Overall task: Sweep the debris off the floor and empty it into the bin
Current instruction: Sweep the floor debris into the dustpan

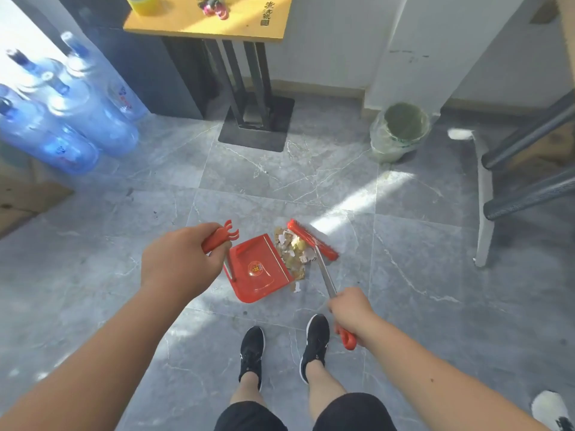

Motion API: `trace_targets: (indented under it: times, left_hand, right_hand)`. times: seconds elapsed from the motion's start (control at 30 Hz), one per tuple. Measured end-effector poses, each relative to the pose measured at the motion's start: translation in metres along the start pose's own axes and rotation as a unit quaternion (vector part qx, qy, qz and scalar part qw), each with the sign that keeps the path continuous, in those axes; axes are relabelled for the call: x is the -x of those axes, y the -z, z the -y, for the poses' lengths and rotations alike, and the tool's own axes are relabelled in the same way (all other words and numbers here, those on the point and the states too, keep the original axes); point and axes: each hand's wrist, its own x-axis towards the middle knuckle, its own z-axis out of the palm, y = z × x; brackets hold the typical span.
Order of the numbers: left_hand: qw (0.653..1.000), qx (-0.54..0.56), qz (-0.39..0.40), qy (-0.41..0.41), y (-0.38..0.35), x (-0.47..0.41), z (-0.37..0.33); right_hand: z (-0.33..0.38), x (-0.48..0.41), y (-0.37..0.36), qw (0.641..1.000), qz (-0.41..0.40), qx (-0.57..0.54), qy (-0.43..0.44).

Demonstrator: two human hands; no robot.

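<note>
While the debris (294,251) still lies on the grey floor tiles (404,244), we judge the sweeping only just under way. Our left hand (180,259) has its fingers (217,244) wrapped around the red grip of the dustpan (258,272), whose tray rests on the floor and looks bare inside apart from a round sticker. Our right hand (351,309) has its fingers curled around the metal shaft of the broom (312,239), and the red brush head sits on the far side of the pile, touching it. The heap of shells and scraps lies between the brush and the open lip of the pan, with a few stray bits near the pan's front corner. So gathering is nearly set up, yet nothing appears swept in, and emptying is still to come.

The bin (399,130), lined with a clear bag, stands well apart by the wall, ahead and to our right. The floor between the pan and it looks open. A white chair leg (483,206) stands to the right of that path, a worktop (205,23) with its dark base (256,126) to the left, and water bottles (68,113) crowd the far left corner.
</note>
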Motion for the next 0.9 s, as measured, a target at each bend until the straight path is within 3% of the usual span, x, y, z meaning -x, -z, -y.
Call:
trace_targets:
  times: [0.23,0.57,0.9]
  left_hand:
    - [0.999,0.010,-0.023,0.039,-0.010,0.018,0.012]
    - [0.997,0.016,-0.025,0.073,-0.022,0.024,0.056]
    - [0.994,0.027,0.011,0.103,-0.037,0.030,0.114]
  right_hand:
    - [0.040,-0.011,0.006,0.994,-0.017,0.076,0.073]
    - [0.122,-0.068,-0.024,0.991,-0.027,0.100,0.085]
    - [0.074,-0.037,-0.064,0.949,0.048,0.304,0.068]
